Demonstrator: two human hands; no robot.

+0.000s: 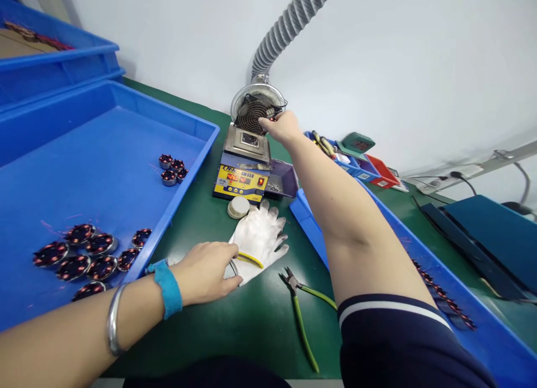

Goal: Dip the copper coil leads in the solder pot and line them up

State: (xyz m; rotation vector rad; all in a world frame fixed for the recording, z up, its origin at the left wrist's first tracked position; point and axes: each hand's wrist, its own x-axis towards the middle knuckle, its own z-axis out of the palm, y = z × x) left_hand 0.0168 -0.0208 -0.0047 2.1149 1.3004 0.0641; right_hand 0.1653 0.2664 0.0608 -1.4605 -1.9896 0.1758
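Note:
My left hand (203, 271) rests on the green bench with thumb and fingers closing round the cuff of a white knitted glove (258, 237) edged in yellow. My right hand (282, 126) reaches far forward over a solder pot (247, 145), in front of a round fan grille (253, 115). Its fingers are closed on a small dark piece with copper-red glints, like the copper-wound motor stators (100, 244) in the left tray; most of it is hidden. The pot's yellow front panel (239, 184) shows lit red digits. Green-handled cutters (293, 284) lie spread open near the glove.
A large blue tray (168, 231) borders the left, with more blue trays (59, 77) behind. Another blue tray (482, 335) with a row of stators lies under my right forearm. A round pale tin (238, 207), a purple bin (285, 178) and a grey duct (289, 24) stand near the pot.

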